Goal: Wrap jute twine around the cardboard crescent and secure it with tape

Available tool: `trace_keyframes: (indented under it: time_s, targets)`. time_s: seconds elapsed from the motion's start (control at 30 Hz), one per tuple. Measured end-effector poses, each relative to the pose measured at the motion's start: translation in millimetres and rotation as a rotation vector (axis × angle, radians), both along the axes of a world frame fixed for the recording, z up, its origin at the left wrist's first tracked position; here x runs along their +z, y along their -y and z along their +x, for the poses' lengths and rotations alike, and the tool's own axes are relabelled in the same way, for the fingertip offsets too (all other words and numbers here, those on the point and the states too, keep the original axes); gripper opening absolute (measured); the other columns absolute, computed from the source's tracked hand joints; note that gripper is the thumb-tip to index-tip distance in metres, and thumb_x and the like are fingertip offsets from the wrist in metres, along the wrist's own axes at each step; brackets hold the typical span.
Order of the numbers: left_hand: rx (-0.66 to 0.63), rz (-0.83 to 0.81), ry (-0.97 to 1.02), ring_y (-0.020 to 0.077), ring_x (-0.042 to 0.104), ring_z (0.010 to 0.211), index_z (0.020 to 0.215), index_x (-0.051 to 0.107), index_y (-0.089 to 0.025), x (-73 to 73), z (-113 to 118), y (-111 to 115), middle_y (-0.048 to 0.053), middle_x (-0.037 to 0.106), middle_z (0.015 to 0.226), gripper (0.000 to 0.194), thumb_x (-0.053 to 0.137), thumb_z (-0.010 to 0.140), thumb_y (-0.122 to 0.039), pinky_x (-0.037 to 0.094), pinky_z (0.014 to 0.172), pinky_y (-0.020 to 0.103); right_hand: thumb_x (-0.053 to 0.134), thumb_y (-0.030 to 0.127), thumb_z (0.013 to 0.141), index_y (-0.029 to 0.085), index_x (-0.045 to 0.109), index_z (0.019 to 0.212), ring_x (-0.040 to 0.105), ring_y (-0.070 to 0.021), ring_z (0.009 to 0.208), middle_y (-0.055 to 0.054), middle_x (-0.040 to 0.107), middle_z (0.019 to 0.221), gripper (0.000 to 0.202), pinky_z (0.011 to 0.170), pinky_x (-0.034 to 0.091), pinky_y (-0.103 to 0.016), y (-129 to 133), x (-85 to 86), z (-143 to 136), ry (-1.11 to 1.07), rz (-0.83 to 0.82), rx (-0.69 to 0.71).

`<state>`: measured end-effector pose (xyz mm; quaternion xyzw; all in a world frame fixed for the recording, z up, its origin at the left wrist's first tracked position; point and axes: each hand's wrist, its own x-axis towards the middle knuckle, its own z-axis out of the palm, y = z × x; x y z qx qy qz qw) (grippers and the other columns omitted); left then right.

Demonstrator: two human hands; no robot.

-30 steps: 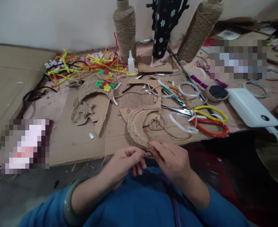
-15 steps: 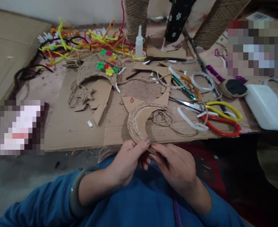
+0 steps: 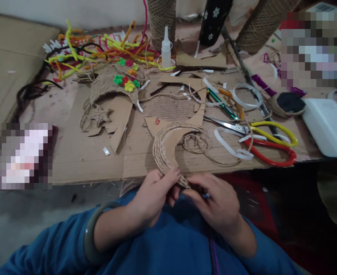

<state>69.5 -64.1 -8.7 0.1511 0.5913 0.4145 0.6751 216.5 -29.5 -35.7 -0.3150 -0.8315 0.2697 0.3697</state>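
A cardboard crescent [image 3: 163, 152] with rows of twine along its outer curve reaches over the table's front edge. My left hand [image 3: 157, 191] pinches its lower part, thumb on top. At the crescent's lower tip is my right hand [image 3: 216, 198], its thumb and fingertips close together; whether they grip the tip or the twine is hard to make out. Loose twine [image 3: 197, 143] lies coiled beside the crescent's upper tip. To the right rest scissors [image 3: 238, 128] with one yellow and one red handle.
A twine-covered crescent with felt flowers [image 3: 111, 84], a twine star [image 3: 101, 115], a glue bottle [image 3: 166, 53], a green cutter [image 3: 222, 103], a white box [image 3: 325, 126] and pipe cleaners [image 3: 116, 46] lie about. Twine cones [image 3: 162, 23] stand at the back.
My right hand's fingers have shifted slightly right and parted a little from my left thumb, so more of the crescent's lower tip shows. The view has shifted slightly.
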Motion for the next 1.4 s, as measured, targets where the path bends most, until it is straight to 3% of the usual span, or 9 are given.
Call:
trace_keyframes:
  time_s: [0.1, 0.2, 0.47, 0.7, 0.9, 1.1, 1.23, 1.4]
  targets:
    - [-0.033, 0.010, -0.034, 0.0054, 0.036, 0.036, 0.043, 0.050, -0.017, -0.8, 0, 1, -0.004, 0.044, 0.039, 0.046, 0.061, 0.071, -0.051, 0.026, 0.038, 0.020, 0.044, 0.043, 0.092, 0.020, 0.056, 0.086, 0.054, -0.0088, 0.049, 0.002, 0.060, 0.063, 0.027, 0.048, 0.042, -0.020, -3, 3.9, 5, -0.031, -0.230, -0.019]
    - [-0.061, 0.080, -0.082, 0.0073, 0.041, 0.039, 0.045, 0.052, -0.017, -1.5, 1, 1, -0.003, 0.046, 0.041, 0.044, 0.060, 0.073, -0.051, 0.030, 0.040, 0.021, 0.037, 0.043, 0.094, 0.020, 0.053, 0.073, 0.050, -0.0086, 0.048, 0.004, 0.052, 0.056, 0.035, 0.046, 0.037, -0.020, -5, 9.4, 5, 0.018, -0.395, 0.028]
    - [-0.097, 0.181, -0.173, 0.0087, 0.044, 0.041, 0.047, 0.055, -0.016, -6.7, 2, 1, -0.002, 0.048, 0.043, 0.046, 0.057, 0.077, -0.051, 0.035, 0.042, 0.022, 0.043, 0.025, 0.092, 0.019, 0.046, 0.060, 0.043, -0.0061, 0.046, 0.006, 0.046, 0.051, 0.033, 0.047, 0.033, -0.019, -5, 12.4, -10, -0.004, -0.427, 0.047]
    - [-0.084, 0.168, -0.172, 0.0098, 0.047, 0.042, 0.050, 0.057, -0.016, -8.6, -1, 3, -0.001, 0.051, 0.045, 0.046, 0.057, 0.077, -0.053, 0.036, 0.042, 0.022, 0.035, 0.034, 0.096, 0.020, 0.045, 0.061, 0.042, -0.0071, 0.046, 0.005, 0.046, 0.053, 0.038, 0.045, 0.034, -0.019, -2, 8.9, -11, -0.117, -0.650, 0.058]
    - [-0.078, 0.168, -0.173, 0.0098, 0.048, 0.042, 0.050, 0.057, -0.016, -9.3, -2, 3, -0.001, 0.052, 0.045, 0.044, 0.058, 0.077, -0.051, 0.037, 0.043, 0.022, 0.040, 0.027, 0.092, 0.019, 0.048, 0.062, 0.043, -0.0072, 0.047, 0.005, 0.047, 0.053, 0.032, 0.046, 0.034, -0.020, -1, 8.5, -13, -0.069, -0.573, 0.036]
    - [-0.088, 0.168, -0.169, 0.0089, 0.045, 0.040, 0.047, 0.056, -0.016, -8.1, -1, 1, -0.001, 0.049, 0.042, 0.047, 0.057, 0.077, -0.052, 0.033, 0.043, 0.022, 0.037, 0.031, 0.094, 0.020, 0.045, 0.060, 0.042, -0.0069, 0.045, 0.006, 0.045, 0.051, 0.037, 0.045, 0.034, -0.019, -1, 5.8, -12, -0.089, -0.660, 0.045]
    - [-0.066, 0.139, -0.127, 0.0079, 0.043, 0.038, 0.046, 0.054, -0.015, -6.5, -1, 0, -0.002, 0.048, 0.041, 0.049, 0.059, 0.075, -0.055, 0.032, 0.042, 0.022, 0.038, 0.029, 0.093, 0.019, 0.047, 0.061, 0.042, -0.0072, 0.044, 0.006, 0.044, 0.051, 0.035, 0.045, 0.034, -0.020, -1, 7.2, -12, -0.071, -0.614, 0.044]
    - [-0.170, 0.100, -0.047, 0.0099, 0.049, 0.041, 0.054, 0.057, -0.014, -4.5, -7, 3, 0.001, 0.054, 0.047, 0.055, 0.055, 0.072, -0.066, 0.035, 0.042, 0.022, 0.038, 0.027, 0.090, 0.020, 0.042, 0.057, 0.041, -0.0075, 0.043, 0.006, 0.042, 0.048, 0.034, 0.044, 0.032, -0.020, -3, 8.6, -13, -0.018, -0.568, -0.019]
